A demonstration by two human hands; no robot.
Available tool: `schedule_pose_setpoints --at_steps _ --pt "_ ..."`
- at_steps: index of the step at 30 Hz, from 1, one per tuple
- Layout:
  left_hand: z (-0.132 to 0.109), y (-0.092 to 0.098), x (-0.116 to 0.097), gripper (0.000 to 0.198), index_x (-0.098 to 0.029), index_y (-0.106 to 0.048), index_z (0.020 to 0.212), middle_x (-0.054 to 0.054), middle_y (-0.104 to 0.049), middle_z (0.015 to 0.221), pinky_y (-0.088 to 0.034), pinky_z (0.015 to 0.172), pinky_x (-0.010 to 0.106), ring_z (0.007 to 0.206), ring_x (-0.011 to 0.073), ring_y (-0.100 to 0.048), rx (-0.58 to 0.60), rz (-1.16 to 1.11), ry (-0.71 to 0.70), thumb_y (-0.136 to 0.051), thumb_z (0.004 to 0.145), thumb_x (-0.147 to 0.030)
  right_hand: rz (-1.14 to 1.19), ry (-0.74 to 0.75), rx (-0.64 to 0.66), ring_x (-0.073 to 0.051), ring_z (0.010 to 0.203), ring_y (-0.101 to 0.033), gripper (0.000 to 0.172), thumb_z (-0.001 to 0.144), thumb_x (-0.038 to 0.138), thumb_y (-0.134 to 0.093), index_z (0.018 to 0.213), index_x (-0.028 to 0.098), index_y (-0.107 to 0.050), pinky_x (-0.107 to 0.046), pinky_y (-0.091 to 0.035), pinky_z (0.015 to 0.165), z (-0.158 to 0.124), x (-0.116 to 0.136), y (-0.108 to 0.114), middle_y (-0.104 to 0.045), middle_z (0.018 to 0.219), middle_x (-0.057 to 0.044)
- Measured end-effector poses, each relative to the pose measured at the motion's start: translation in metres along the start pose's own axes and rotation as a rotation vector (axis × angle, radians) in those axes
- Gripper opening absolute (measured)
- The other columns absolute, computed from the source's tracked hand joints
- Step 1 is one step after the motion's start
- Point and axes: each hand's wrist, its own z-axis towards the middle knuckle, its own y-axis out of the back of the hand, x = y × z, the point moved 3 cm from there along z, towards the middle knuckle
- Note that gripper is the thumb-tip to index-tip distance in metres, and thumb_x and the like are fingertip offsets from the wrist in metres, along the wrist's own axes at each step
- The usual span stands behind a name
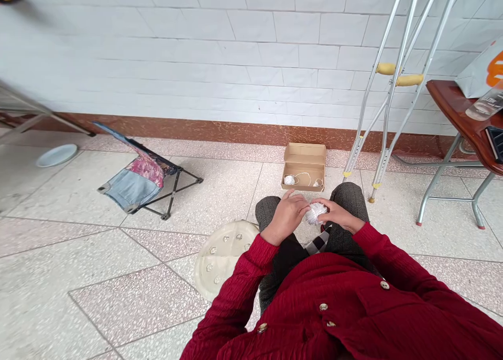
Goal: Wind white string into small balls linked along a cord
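Over my knees both hands meet around a small white ball of yarn (pixel 315 212). My right hand (pixel 338 213) cups the ball from the right, fingers wrapped about it. My left hand (pixel 287 215) rests against the ball's left side with its fingers curled and pinched, apparently on the strand, which is too thin to see. I wear a red buttoned cardigan and dark grey trousers. On the floor just beyond my knees lies an open cardboard box (pixel 304 154) with a small white yarn ball (pixel 290 180) and loose thread in it.
A cream plastic stool (pixel 220 255) stands at my left. A folded camp chair (pixel 141 174) lies further left, a pale plate (pixel 57 154) beyond it. Two crutches (pixel 393 87) lean on the tiled wall. A brown table (pixel 463 113) with a bag and a bottle stands right.
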Motion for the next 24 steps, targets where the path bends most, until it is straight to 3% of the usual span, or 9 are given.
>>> schedule_pose_setpoints --at_steps 3,6,12,15,19,21,24 --pt "0.005 0.008 0.005 0.024 -0.019 -0.072 0.088 0.004 -0.074 0.092 -0.038 0.111 0.046 0.095 0.0199 -0.066 -0.019 -0.074 -0.010 -0.053 0.101 -0.027 0.253 -0.045 0.158 -0.015 0.083 -0.058 0.065 0.062 0.016 -0.077 0.126 0.023 -0.064 -0.026 -0.049 0.070 -0.013 0.007 -0.004 -0.064 0.098 -0.001" --pt "0.007 0.006 0.011 0.030 -0.017 -0.071 0.084 0.002 -0.070 0.082 -0.043 0.104 0.040 0.082 0.0170 -0.063 -0.054 -0.200 0.034 -0.051 0.102 -0.032 0.410 -0.059 0.226 -0.016 0.089 -0.062 0.068 0.063 0.014 -0.080 0.127 0.024 -0.064 -0.026 -0.052 0.073 -0.021 0.021 -0.004 -0.065 0.107 -0.002" --pt "-0.002 -0.023 0.031 0.036 -0.015 -0.074 0.086 0.005 -0.073 0.084 -0.049 0.078 0.028 0.083 0.0195 -0.065 -0.126 -0.487 0.248 -0.050 0.099 -0.039 0.514 0.026 0.223 -0.018 0.090 -0.066 0.060 0.067 0.015 -0.083 0.123 0.025 -0.062 -0.033 -0.059 0.075 -0.032 0.052 -0.008 -0.066 0.108 -0.003" --pt "-0.008 -0.040 0.032 0.039 -0.014 -0.075 0.083 0.004 -0.073 0.080 -0.048 0.075 0.027 0.078 0.0187 -0.064 -0.081 -0.573 0.308 -0.050 0.097 -0.041 0.541 0.103 0.097 -0.019 0.088 -0.069 0.054 0.067 0.019 -0.083 0.116 0.024 -0.062 -0.033 -0.059 0.074 -0.030 0.069 -0.001 -0.068 0.108 -0.003" --pt "-0.016 -0.054 0.017 0.039 -0.014 -0.073 0.078 0.002 -0.072 0.077 -0.046 0.074 0.025 0.074 0.0156 -0.063 0.030 -0.549 0.302 -0.050 0.098 -0.039 0.477 0.184 -0.179 -0.018 0.077 -0.070 0.050 0.072 0.035 -0.081 0.114 0.024 -0.056 -0.031 -0.056 0.068 -0.013 0.082 0.020 -0.069 0.105 -0.004" --pt "-0.019 -0.055 0.007 0.039 -0.015 -0.071 0.076 0.002 -0.071 0.076 -0.046 0.074 0.025 0.074 0.0153 -0.063 0.080 -0.493 0.264 -0.048 0.100 -0.036 0.346 0.209 -0.356 -0.016 0.072 -0.067 0.053 0.072 0.042 -0.079 0.114 0.024 -0.053 -0.030 -0.052 0.064 -0.002 0.079 0.033 -0.067 0.104 -0.003" --pt "-0.019 -0.049 -0.001 0.040 -0.016 -0.069 0.073 0.002 -0.071 0.074 -0.048 0.084 0.028 0.075 0.0161 -0.064 0.098 -0.335 0.184 -0.046 0.102 -0.032 -0.061 0.191 -0.540 -0.016 0.071 -0.060 0.056 0.064 0.043 -0.082 0.109 0.022 -0.054 -0.030 -0.048 0.064 0.010 0.062 0.040 -0.064 0.099 -0.002"
